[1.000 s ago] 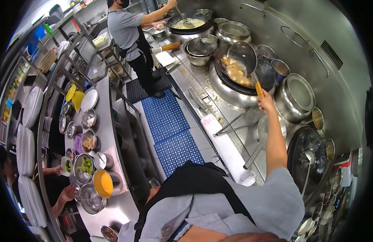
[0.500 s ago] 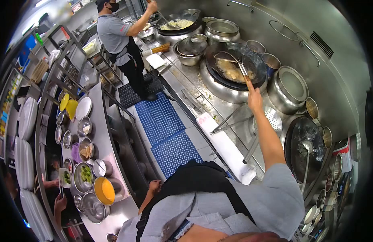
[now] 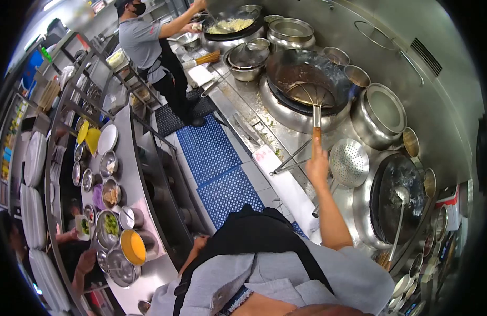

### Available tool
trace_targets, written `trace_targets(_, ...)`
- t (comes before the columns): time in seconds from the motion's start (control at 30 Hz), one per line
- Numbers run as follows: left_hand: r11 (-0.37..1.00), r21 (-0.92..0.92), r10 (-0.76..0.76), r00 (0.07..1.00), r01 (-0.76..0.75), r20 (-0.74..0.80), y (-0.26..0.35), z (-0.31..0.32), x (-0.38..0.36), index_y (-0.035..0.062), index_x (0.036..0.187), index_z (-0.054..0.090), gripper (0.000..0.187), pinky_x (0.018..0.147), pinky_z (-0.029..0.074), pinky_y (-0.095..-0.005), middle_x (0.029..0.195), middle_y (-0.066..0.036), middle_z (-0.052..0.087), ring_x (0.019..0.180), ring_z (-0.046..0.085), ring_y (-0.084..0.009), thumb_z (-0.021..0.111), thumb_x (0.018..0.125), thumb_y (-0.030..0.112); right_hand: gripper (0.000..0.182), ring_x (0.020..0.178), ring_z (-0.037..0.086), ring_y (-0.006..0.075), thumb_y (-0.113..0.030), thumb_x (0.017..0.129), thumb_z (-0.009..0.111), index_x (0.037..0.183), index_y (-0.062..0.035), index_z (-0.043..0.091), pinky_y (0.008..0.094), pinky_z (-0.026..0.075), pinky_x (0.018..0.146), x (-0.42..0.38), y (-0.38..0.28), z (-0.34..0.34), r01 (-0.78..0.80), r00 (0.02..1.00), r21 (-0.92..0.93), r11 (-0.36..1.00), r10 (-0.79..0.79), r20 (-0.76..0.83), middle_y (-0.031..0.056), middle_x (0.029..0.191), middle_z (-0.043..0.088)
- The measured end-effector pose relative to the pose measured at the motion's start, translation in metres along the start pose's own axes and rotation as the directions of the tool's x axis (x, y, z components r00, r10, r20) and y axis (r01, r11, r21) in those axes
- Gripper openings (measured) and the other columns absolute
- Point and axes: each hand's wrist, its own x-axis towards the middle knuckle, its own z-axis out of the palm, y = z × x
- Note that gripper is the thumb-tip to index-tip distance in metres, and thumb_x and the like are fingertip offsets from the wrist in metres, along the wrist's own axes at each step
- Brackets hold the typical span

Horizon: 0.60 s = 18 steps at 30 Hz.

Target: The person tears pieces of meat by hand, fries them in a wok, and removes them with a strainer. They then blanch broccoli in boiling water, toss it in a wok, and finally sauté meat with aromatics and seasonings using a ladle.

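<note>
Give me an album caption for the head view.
A right hand holds a wooden-handled strainer at a dark wok.

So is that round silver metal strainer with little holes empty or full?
Empty: the strainer beside the bare right hand shows only clear, hole-dotted metal.

Blue mats (image 3: 209,141) lie on pale floor tiles (image 3: 252,184), and a slotted vent (image 3: 426,57) interrupts the steel wall (image 3: 446,102).
</note>
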Motion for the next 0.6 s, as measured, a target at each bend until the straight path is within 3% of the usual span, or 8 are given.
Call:
trace_targets(0.07,0.972,0.048,0.23,0.973,-0.229,-0.023,0.019,-0.021,0.008,0.0069,0.085,0.073,0.032,0.057,0.053,-0.037,0.069,-0.011,0.069,0.062,0.068,-0.022,0.056,0.094,0.032,0.083,0.109,0.057,0.0439,0.002,0.079,0.062,0.153,-0.0214,0.034,0.0484,0.047,0.095,0.002,-0.024,0.023,0.008,1.0,0.149,0.989,-0.008,-0.003,0.0279,0.123,0.051)
trace_targets(0.1,0.981,-0.194,-0.032,0.999,0.029,-0.011,0.074,-0.041,0.005,0.0047,0.074,0.066,0.034,0.05,0.05,-0.0346,0.059,-0.01,0.063,0.055,0.063,-0.0197,0.055,0.096,0.029,0.08,0.129,0.046,0.0443,0.002,0.08,0.058,0.153,-0.007,0.029,0.0464,0.038,0.109,0.007,-0.022,0.041,0.117,0.993,0.177,0.977,-0.119,0.002,0.0318,0.142,0.042)
trace_targets(0.17,0.91,-0.414,-0.062,0.985,-0.011,-0.163,0.112,-0.058,0.023,0.0044,0.091,0.065,0.028,0.048,0.046,-0.0323,0.062,-0.005,0.062,0.051,0.058,-0.0157,0.05,0.099,0.027,0.078,0.142,0.031,0.0426,-0.001,0.082,0.056,0.152,0.0059,0.021,0.0422,0.024,0.119,0.024,-0.008,0.089,0.441,0.897,0.053,0.896,-0.438,-0.066,0.0313,0.153,0.03)
trace_targets(0.2,0.985,-0.041,0.137,0.901,-0.169,-0.411,0.099,-0.065,0.05,0.0036,0.091,0.065,0.025,0.049,0.045,-0.0308,0.06,-0.004,0.06,0.051,0.055,-0.0134,0.056,0.098,0.025,0.079,0.146,0.026,0.0403,-0.003,0.083,0.054,0.151,0.01,0.016,0.0393,0.017,0.122,0.017,-0.031,0.085,0.309,0.944,0.182,0.933,-0.325,0.061,0.0297,0.155,0.028)
trace_targets(0.23,0.935,-0.341,-0.094,0.861,-0.096,-0.5,0.152,-0.095,0.041,0.0049,0.07,0.063,0.033,0.05,0.044,-0.0302,0.057,-0.003,0.059,0.051,0.056,-0.0137,0.063,0.094,0.028,0.08,0.146,0.026,0.0387,-0.005,0.083,0.055,0.152,0.0086,0.016,0.0381,0.017,0.122,0.024,-0.019,0.107,0.356,0.927,0.214,0.91,-0.373,0.042,0.0292,0.155,0.028)
trace_targets(0.37,0.606,-0.669,-0.305,0.651,-0.43,-0.695,0.21,-0.194,0.061,0.0022,0.09,0.07,0.023,0.051,0.047,-0.0264,0.072,-0.006,0.067,0.058,0.06,-0.0118,0.06,0.096,0.022,0.087,0.141,0.037,0.0374,-0.01,0.086,0.067,0.155,0.0006,0.016,0.0417,0.03,0.115,0.019,-0.01,0.118,0.365,0.925,0.25,0.897,-0.38,0.012,0.03,0.152,0.035)
trace_targets(0.5,0.137,-0.737,-0.566,0.558,-0.662,-0.607,0.191,-0.296,0.075,0.0002,0.116,0.058,0.026,0.059,0.056,-0.03,0.088,-0.012,0.068,0.067,0.065,-0.0176,0.049,0.102,0.019,0.086,0.117,0.053,0.0357,-0.016,0.087,0.07,0.156,-0.0079,0.019,0.0469,0.044,0.099,0.02,-0.005,0.11,-0.128,0.947,0.52,0.845,-0.051,0.316,0.0289,0.139,0.045)
trace_targets(0.6,-0.154,-0.604,-0.726,0.504,-0.782,-0.468,0.146,-0.359,0.088,-0.002,0.126,0.044,0.035,0.06,0.058,-0.0343,0.088,-0.02,0.065,0.067,0.065,-0.0246,0.046,0.102,0.023,0.076,0.096,0.06,0.0261,-0.015,0.089,0.069,0.153,-0.0079,0.028,0.0412,0.051,0.085,0.016,-0.007,0.105,0.093,0.995,0.264,0.96,-0.097,0.002,0.0229,0.12,0.056)
